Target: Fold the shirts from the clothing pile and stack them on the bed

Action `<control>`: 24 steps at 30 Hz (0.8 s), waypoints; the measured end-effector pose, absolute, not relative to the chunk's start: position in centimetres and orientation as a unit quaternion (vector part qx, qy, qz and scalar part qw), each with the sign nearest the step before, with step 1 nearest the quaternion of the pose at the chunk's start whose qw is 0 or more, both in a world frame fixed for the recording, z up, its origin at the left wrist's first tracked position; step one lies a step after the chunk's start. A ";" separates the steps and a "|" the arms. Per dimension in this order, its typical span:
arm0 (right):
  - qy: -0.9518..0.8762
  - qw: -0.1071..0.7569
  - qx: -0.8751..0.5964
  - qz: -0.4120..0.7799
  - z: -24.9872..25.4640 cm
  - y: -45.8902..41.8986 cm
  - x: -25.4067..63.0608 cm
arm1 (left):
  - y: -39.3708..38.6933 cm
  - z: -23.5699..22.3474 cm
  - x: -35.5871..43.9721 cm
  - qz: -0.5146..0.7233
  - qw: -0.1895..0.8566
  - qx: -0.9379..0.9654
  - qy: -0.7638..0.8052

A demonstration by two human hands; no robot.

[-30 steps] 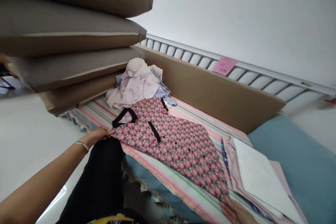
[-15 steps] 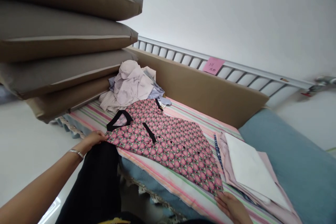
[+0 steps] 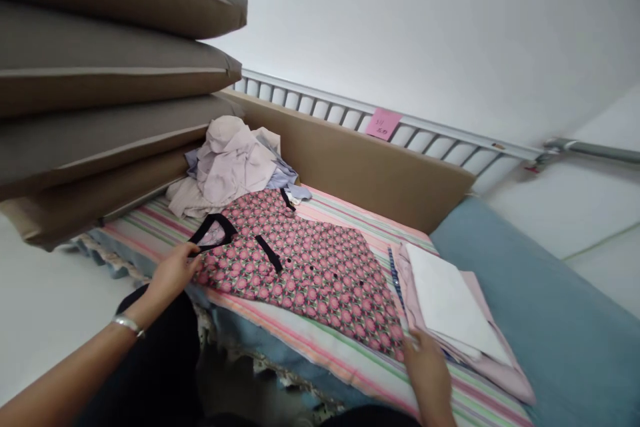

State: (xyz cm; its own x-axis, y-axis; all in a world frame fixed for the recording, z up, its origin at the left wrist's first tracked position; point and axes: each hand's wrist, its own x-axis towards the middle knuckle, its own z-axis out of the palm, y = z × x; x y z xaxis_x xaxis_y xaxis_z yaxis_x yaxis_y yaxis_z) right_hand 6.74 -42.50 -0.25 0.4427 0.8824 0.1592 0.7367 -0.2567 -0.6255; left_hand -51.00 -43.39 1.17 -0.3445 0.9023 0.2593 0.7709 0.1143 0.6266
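A pink floral shirt with a black collar, black sleeve trim and dark buttons lies spread out flat on the striped bed cover. My left hand, with a silver bangle at the wrist, is closed on the shirt's near shoulder edge beside the collar. At the other end, my right hand grips the shirt's near hem corner, its fingers slightly blurred. Just beyond that hand lies a stack of folded clothes, white on top with pink beneath.
Rumpled pale clothes are heaped behind the collar end. Thick brown cushions rise in a stack at the left. A brown board and metal railing with a pink note run along the back; a blue surface is at right.
My left hand has shifted up along the shoulder edge to beside the collar. My right hand has moved round the hem corner, fingers now pointing away from me. The view has turned slightly right.
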 end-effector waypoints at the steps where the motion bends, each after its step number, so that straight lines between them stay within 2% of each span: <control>1: -0.567 0.319 -0.756 0.072 0.4 -42.2 4.9 | -42.8 1.4 -48.7 0.359 0.052 0.618 0.697; 4: -0.653 0.264 -0.709 0.018 1.2 -41.2 -1.2 | -40.9 0.9 -41.1 0.350 -0.001 0.721 0.598; 8: -0.654 0.149 -0.741 -0.032 -1.6 -41.3 -5.3 | -40.4 -3.1 -35.5 0.258 -0.040 0.744 0.615; 13: -0.636 0.081 -0.763 -0.087 -5.9 -43.6 -2.0 | -43.0 -7.6 -37.0 0.197 -0.107 0.745 0.628; 17: -0.648 0.087 -0.746 -0.123 -6.7 -43.6 1.5 | -44.7 -7.9 -38.6 0.178 -0.125 0.733 0.645; 24: -0.693 0.057 -0.711 -0.107 -7.5 -42.9 7.7 | -44.7 -7.5 -43.8 0.164 -0.137 0.701 0.681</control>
State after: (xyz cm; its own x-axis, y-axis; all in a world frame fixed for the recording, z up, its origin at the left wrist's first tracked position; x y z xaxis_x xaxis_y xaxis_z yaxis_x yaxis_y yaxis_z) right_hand 7.75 -42.86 -7.53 0.0171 0.9726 0.2318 0.9971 -0.0337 0.0678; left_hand -43.80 -44.66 -7.48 0.0190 0.9088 0.4168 0.9989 -0.0355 0.0317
